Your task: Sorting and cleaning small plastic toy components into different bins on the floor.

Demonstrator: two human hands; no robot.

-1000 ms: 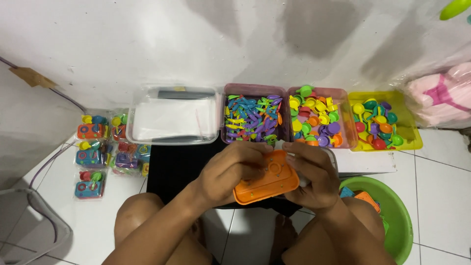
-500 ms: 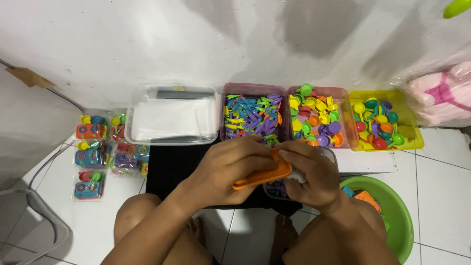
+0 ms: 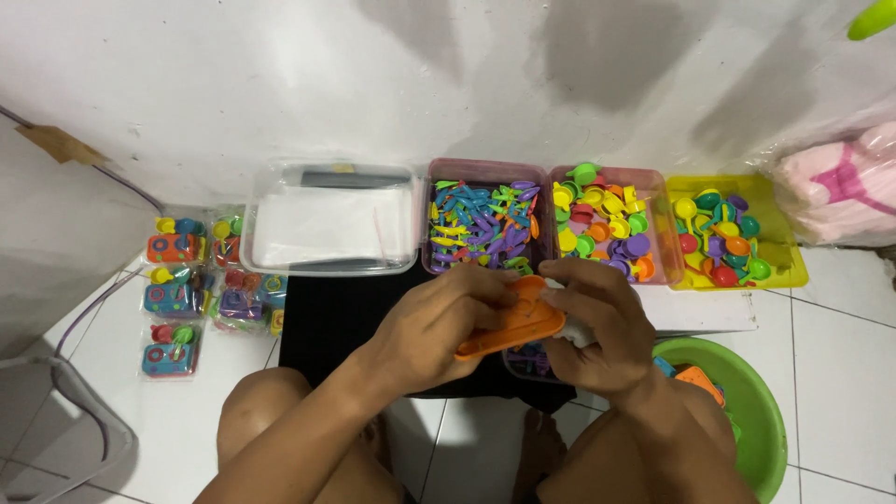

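While the flat orange plastic tray (image 3: 511, 329) tilts edge-on at centre frame, we note left hand (image 3: 439, 329) and right hand (image 3: 597, 327) pinching its opposite ends.

Against a white wall (image 3: 448, 75), four containers sit in a row: a clear tub (image 3: 329, 219), a pink box (image 3: 482, 224) of thin coloured pieces, another pink box (image 3: 611, 224) of round pieces, and a yellow tray (image 3: 737, 233). Bagged toy packs (image 3: 173, 299) lie on white tiles (image 3: 840, 355). A black mat (image 3: 327, 322) lies below the tub; a green basin (image 3: 747, 411) sits lower right; a pink bundle (image 3: 840, 182) lies in clear plastic.
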